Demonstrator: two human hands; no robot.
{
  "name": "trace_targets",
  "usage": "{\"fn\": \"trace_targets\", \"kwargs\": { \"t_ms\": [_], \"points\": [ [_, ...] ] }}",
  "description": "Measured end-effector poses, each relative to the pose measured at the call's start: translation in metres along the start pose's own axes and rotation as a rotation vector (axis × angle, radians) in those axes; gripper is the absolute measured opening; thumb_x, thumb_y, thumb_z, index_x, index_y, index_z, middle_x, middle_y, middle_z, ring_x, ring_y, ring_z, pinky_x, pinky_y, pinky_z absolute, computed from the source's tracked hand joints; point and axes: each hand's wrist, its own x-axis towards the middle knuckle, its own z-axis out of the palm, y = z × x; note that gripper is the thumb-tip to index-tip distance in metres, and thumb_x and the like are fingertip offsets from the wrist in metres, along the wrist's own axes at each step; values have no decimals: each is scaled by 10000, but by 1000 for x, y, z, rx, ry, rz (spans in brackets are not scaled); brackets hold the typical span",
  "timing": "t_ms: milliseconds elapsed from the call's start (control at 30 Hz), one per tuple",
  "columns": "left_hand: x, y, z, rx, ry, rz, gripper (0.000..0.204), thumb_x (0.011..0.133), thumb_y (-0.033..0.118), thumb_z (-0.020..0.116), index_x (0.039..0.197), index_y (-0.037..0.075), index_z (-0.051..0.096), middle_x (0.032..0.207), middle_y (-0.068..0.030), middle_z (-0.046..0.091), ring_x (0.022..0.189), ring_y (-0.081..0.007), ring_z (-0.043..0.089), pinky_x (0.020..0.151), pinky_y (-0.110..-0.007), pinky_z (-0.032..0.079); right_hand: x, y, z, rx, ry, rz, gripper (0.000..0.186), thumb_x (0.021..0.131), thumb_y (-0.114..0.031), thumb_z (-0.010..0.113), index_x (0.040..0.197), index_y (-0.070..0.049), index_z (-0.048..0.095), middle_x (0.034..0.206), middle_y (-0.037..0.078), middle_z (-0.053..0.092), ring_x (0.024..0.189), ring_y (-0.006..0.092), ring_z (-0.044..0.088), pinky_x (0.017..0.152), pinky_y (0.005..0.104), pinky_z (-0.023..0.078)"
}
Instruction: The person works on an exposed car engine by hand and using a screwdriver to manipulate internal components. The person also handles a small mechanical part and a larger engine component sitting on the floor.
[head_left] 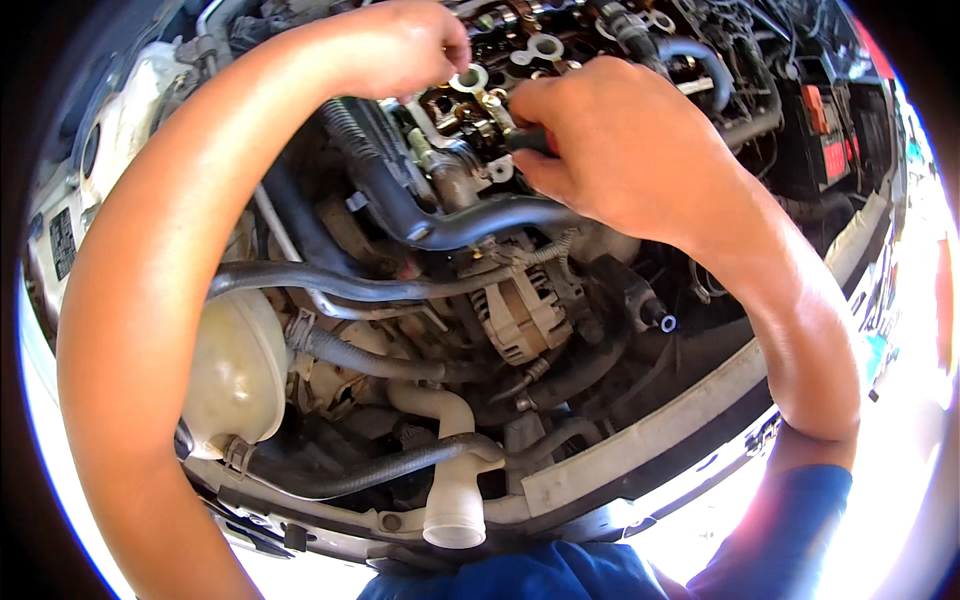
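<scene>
My left hand (420, 50) is at the top of the view over the open top of an engine (480, 105), its fingers curled down among the metal parts and round white-rimmed openings (468, 78); what they hold is hidden. My right hand (610, 140) is closed on a dark-handled tool (532, 141) with a bit of red, just right of those openings. The tool's working end is hard to make out. A thick black hose (450, 230) curves below both hands.
A translucent plastic reservoir (230, 370) sits at lower left. An alternator (520, 315) lies centre, a white funnel-shaped pipe (455, 515) below it. A black battery (812, 140) is at upper right. The car's front crossmember (640, 435) runs along the near edge, above my blue clothing (520, 580).
</scene>
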Motion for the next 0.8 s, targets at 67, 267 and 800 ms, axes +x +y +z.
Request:
{"fn": "trace_targets", "kwargs": {
  "t_ms": [67,267,800],
  "points": [
    [1,3,1,-18,-12,13,195,894,126,571,1051,17,614,855,-42,617,654,-105,557,595,-277,500,-6,6,-4,20,-29,30,181,768,-198,660,852,-38,655,749,157,645,780,346,638,700,440,504],
    [5,1,1,-44,-27,23,198,911,143,569,1057,16,613,919,-42,631,725,-103,554,619,-280,501,-28,22,-3,86,-58,55,220,798,-226,661,966,-83,660,838,161,668,843,354,652,759,439,527],
    [-3,22,-1,94,-104,-34,230,888,115,573,1085,11,630,825,-64,644,595,-132,565,584,-306,484,-16,5,-10,12,-51,11,188,785,-191,645,883,-32,675,815,186,666,798,352,662,722,428,538]
  ]
}}
